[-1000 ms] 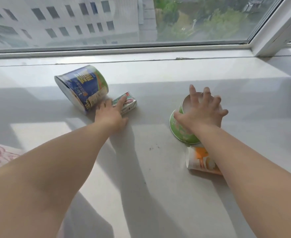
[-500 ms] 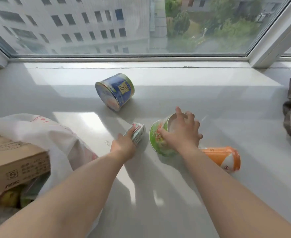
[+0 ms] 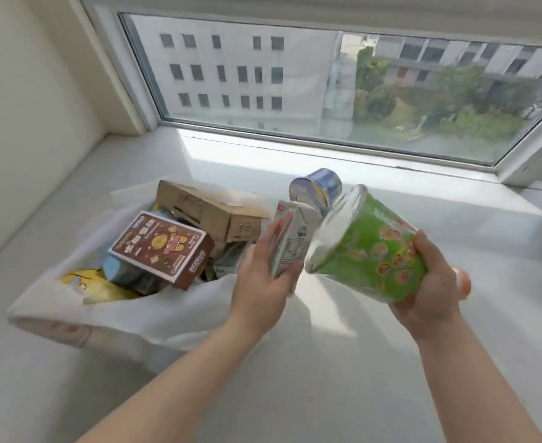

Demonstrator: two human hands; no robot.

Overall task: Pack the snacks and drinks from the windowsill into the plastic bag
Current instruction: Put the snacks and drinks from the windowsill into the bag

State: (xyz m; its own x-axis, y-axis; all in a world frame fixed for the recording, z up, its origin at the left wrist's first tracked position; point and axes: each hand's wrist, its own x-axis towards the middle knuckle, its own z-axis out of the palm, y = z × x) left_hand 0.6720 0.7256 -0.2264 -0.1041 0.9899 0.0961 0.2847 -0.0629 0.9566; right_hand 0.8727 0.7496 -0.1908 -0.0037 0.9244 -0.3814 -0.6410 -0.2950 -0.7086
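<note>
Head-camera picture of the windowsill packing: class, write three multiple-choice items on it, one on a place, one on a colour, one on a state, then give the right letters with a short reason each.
1. Where does the brown snack box lie?
A. inside the open plastic bag
B. on the floor
C. in the right hand

2. What colour is the wrapper of the cup that the right hand holds?
A. red
B. green
C. black

3. What is the state of the small drink carton?
A. lying flat on the windowsill
B. buried in the bag
C. held up in the left hand

Answers:
1 A, the box rests among other packs in the bag's mouth.
2 B, the wrapper is bright green with printed pictures.
3 C, the left hand's fingers wrap the carton, clear of the sill.
</note>
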